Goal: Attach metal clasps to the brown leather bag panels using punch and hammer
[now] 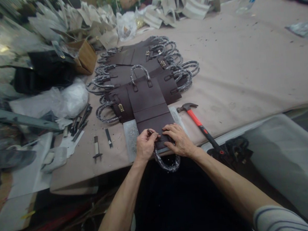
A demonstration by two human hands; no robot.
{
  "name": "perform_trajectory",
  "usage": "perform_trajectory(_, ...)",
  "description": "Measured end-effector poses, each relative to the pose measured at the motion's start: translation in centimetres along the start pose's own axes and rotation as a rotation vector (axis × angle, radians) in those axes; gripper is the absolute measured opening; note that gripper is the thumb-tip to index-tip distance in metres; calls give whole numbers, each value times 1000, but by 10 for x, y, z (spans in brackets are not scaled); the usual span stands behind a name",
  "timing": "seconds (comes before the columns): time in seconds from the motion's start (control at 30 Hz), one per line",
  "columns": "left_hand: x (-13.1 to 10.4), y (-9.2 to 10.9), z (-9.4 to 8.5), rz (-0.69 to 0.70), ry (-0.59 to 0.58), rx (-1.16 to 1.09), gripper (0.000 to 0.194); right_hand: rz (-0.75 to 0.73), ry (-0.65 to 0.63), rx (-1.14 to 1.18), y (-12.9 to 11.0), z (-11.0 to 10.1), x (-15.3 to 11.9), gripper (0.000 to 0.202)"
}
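Pressed close over a dark brown bag panel (147, 95), your two hands meet at its near end. Your left hand (144, 145) pinches a small piece (150, 131), thumb and fingertips together; it is too hidden to name. Your right hand (180, 141) lies just beside it, thumb and fingers apart, on the brown surface.

The panel lies flat beneath your grip, partly over a pale slab (131, 134), its far end across a stack of similar bag pieces (123, 91). Both plastic-wrapped handles appear in place: the far handle (140, 67) beyond your hands, the near handle (167, 168) hanging just below them toward you.

Gold-coloured clasps (121, 107) show on several pieces in the stack, but none can be made out on the panel under your fingers. By that measure, the handles look done and the work at the near end looks unfinished; your fingers hide how much remains there.

A red-and-black hammer (194, 118) rests to the right of your grip, held by neither hand. To its left, on the table (233, 56), lie a pronged tool (96, 146) and a dark flat strip (109, 138).
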State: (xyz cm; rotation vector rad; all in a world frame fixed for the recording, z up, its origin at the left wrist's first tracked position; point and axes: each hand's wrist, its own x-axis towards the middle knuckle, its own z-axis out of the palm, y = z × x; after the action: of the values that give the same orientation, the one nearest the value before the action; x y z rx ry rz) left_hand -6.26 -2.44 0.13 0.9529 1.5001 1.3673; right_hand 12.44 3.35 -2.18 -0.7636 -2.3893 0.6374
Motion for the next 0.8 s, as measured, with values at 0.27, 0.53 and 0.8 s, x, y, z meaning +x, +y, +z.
perform_trajectory(0.27, -4, -11, -3, 89, 14, 117, 18, -9, 9, 9, -1, -1, 1, 36)
perform_trajectory(0.53, -5, -10, -1, 116, -1, 176, 17, 7, 7, 24, -2, -3, 1, 37)
perform_trajectory(0.8, -6, -10, 1, 374, -40, 490, 12, 3, 76, 169, 2, -3, 2, 32)
